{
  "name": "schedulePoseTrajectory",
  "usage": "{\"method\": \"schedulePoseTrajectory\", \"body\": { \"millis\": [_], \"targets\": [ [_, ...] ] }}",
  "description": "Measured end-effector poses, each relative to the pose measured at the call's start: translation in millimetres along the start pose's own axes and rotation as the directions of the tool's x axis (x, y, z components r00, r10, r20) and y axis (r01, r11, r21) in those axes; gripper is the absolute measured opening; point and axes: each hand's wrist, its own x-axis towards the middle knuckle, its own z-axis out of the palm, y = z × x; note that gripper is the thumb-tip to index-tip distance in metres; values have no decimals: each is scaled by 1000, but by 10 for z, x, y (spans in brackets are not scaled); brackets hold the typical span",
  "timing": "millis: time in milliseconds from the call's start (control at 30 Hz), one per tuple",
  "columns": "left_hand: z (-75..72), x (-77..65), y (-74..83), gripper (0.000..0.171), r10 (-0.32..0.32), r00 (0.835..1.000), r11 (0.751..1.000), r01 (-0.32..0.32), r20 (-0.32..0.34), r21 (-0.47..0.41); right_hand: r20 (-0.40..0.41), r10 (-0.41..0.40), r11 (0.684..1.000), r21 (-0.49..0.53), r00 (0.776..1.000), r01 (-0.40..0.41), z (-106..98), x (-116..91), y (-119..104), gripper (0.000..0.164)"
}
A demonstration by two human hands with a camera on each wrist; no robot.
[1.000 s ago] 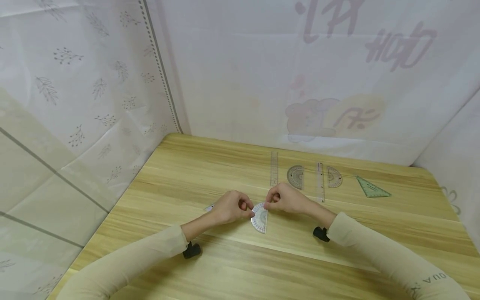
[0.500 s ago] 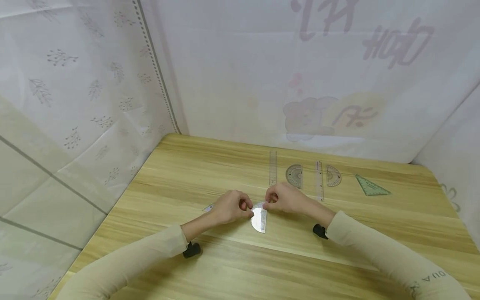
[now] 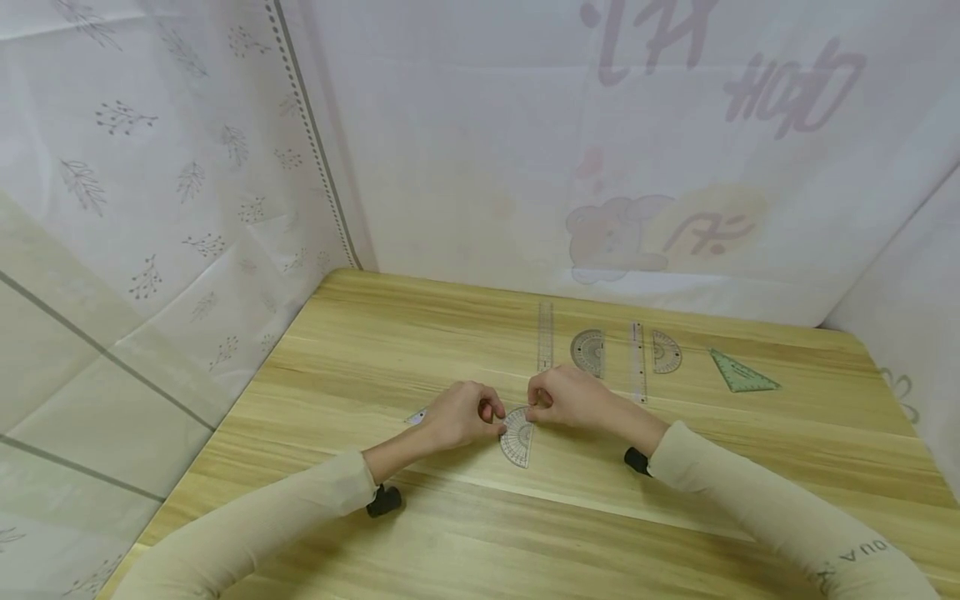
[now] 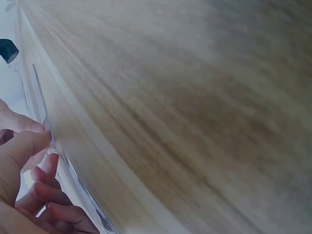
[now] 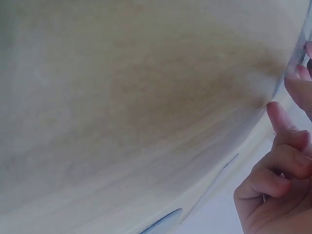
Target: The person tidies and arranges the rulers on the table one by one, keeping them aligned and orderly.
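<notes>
Wood-grained tabletop [image 3: 465, 542] meets a printed backdrop [image 3: 450, 150]. Head view alone shows the green set square [image 3: 744, 372] whole; left wrist view gives the lower fingers [image 4: 51, 192] of the left hand [image 3: 457, 412], curled. Between the 2 hands, semicircular, transparent, finely marked, sits the near protractor [image 3: 516, 440], left hand pinching its curve, right hand [image 3: 573, 396] its upper corner.

A creased white sheet [image 3: 168, 221] printed with grey leafy sprigs and a pale lilac-white sheet [image 3: 465, 158] printed with lettering and a cartoon bear are hanging around a yellowish wood-grained bench [image 3: 480, 542]. They are forming a curtained-off workspace, the kind of building not showing.
</notes>
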Motion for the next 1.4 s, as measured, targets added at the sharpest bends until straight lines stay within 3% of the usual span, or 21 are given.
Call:
{"method": "schedulePoseTrajectory", "body": {
  "millis": [133,367,533,800,1067,1400],
  "targets": [
    [11,0,-7,13,-3,1000,1000,3,2,-5,-3,0,1000,26,1000,0,5,-7,33,17],
    [-15,8,0,13,-4,1000,997,4,-10,-75,-7,-16,971,238,1000,17,-39,-47,170,18],
    [-46,4,10,14,-10,1000,995,9,-3,-100,-19,-33,952,305,999,37,-93,-82,276,22],
    [-85,36,-8,19,-49,999,989,51,13,-137,-33,-31,944,329,999,40,-208,-178,370,34],
    [-91,149,-31,26,-35,999,989,36,12,-145,-43,-71,943,324,997,81,-318,-208,451,38],
    [-126,300,-45,31,-34,999,992,33,-11,-121,-16,-23,945,326,1000,27,-443,-250,592,49]
  ]
}}
